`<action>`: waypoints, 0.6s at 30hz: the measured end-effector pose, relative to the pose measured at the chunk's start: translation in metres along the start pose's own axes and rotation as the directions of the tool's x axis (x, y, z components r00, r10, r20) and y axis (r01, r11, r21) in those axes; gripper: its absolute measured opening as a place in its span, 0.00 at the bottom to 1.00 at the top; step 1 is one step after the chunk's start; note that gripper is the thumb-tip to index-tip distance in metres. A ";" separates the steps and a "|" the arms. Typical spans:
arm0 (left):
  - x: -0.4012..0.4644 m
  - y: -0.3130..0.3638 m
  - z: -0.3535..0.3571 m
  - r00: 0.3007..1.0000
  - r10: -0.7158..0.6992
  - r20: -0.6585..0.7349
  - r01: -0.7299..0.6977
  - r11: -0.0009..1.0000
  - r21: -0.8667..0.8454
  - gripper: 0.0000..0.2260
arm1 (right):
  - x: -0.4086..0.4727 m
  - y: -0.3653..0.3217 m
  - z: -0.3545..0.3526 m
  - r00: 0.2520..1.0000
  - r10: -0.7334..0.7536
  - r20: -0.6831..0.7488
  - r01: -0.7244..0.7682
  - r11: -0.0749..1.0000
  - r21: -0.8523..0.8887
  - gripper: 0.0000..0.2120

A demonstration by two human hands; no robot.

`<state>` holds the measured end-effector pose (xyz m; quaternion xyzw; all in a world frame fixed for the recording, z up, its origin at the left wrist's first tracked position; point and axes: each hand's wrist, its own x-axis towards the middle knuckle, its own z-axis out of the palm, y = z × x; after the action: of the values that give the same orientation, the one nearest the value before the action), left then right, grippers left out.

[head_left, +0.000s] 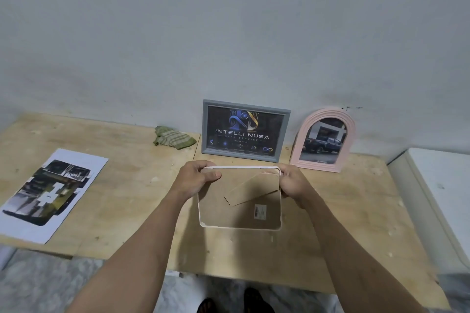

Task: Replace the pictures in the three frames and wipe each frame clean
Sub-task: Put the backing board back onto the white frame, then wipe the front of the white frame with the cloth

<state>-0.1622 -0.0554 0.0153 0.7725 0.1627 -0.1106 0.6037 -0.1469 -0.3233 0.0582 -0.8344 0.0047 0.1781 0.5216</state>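
Observation:
A white square frame [240, 213] is held above the wooden table with its brown cardboard back and fold-out stand facing me. My left hand [197, 178] grips its top left corner, thumb on the backing. My right hand [292, 180] grips the top right corner. A grey rectangular frame [245, 131] with a dark logo print leans against the wall behind. To its right stands a pink arched frame [324, 140] showing a pickup truck. A green checked cloth [173, 138] lies crumpled near the wall. Loose printed pictures [50, 193] lie on the table's left side.
The plywood table [127, 185] runs along a grey wall, and its front edge is close to me. A white appliance or cabinet [437, 198] stands at the right end. My feet and a speckled floor show below.

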 end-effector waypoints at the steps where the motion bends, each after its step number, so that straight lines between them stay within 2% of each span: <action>1: 0.001 0.003 0.001 1.000 0.001 -0.021 0.000 1.000 0.007 0.07 | 0.002 -0.003 -0.004 1.000 0.011 0.020 -0.011 1.000 0.017 0.09; 2: 0.003 0.005 0.004 0.998 0.015 -0.062 -0.013 0.999 0.034 0.09 | 0.003 -0.006 -0.006 0.999 -0.004 0.038 0.003 1.000 0.025 0.10; 4: 0.006 0.013 0.013 0.972 0.041 -0.232 -0.006 0.989 0.150 0.17 | 0.008 -0.015 -0.004 0.995 -0.099 0.031 0.100 0.995 -0.015 0.11; 6: 0.003 0.032 0.022 0.917 -0.007 -0.400 0.088 0.979 0.184 0.19 | 0.015 -0.024 0.009 0.977 -0.214 0.001 0.212 0.965 -0.152 0.08; 8: -0.001 0.056 0.027 0.906 -0.154 -0.395 0.138 0.988 -0.068 0.21 | 0.020 -0.030 0.027 0.954 -0.299 0.029 0.292 0.900 -0.323 0.14; 10: -0.005 0.073 0.023 0.912 -0.257 -0.320 0.148 0.933 -0.327 0.18 | 0.019 -0.035 0.049 0.906 -0.419 0.066 0.402 0.798 -0.448 0.16; 12: -0.005 0.078 0.011 0.905 -0.291 -0.312 0.154 0.905 -0.396 0.12 | 0.010 -0.046 0.067 0.847 -0.522 0.102 0.488 0.686 -0.540 0.17; 14: -0.010 0.074 -0.006 0.874 -0.323 -0.362 0.156 0.894 -0.421 0.12 | 0.003 -0.059 0.084 0.818 -0.541 0.195 0.533 0.587 -0.609 0.21; 16: -0.018 0.064 -0.024 0.841 -0.355 -0.408 0.150 0.878 -0.455 0.11 | 0.004 -0.070 0.095 0.802 -0.495 0.336 0.589 0.556 -0.586 0.25; 18: -0.030 0.052 -0.043 0.825 -0.368 -0.428 0.134 0.864 -0.485 0.08 | 0.011 -0.080 0.104 0.761 -0.450 0.468 0.647 0.580 -0.495 0.31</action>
<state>-0.1709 -0.0286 0.0833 0.5901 0.4389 0.0550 0.6754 -0.1517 -0.1942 0.0834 -0.8812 -0.3935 0.1175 0.2342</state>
